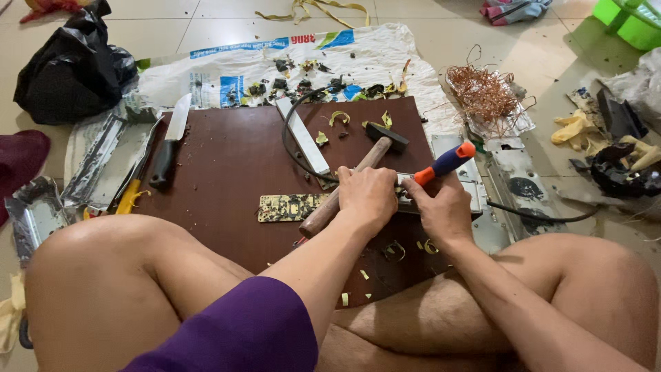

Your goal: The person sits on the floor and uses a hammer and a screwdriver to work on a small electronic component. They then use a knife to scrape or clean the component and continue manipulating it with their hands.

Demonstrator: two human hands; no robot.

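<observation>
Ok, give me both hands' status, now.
Left hand: closed, pressing down a metal piece on the board.
Right hand: closed on a screwdriver.

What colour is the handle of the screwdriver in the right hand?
The screwdriver handle is blue with an orange end, gripped by the right hand; head view.

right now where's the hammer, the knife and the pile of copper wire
hammer (348,184), head view, on the wooden handle just left of the hands
knife (178,118), head view, on the flat of the blade
pile of copper wire (484,93), head view, on the middle of the tangle

Bare board (227,162) leftward; hammer (354,176), cable (289,141) crowding the middle.
</observation>
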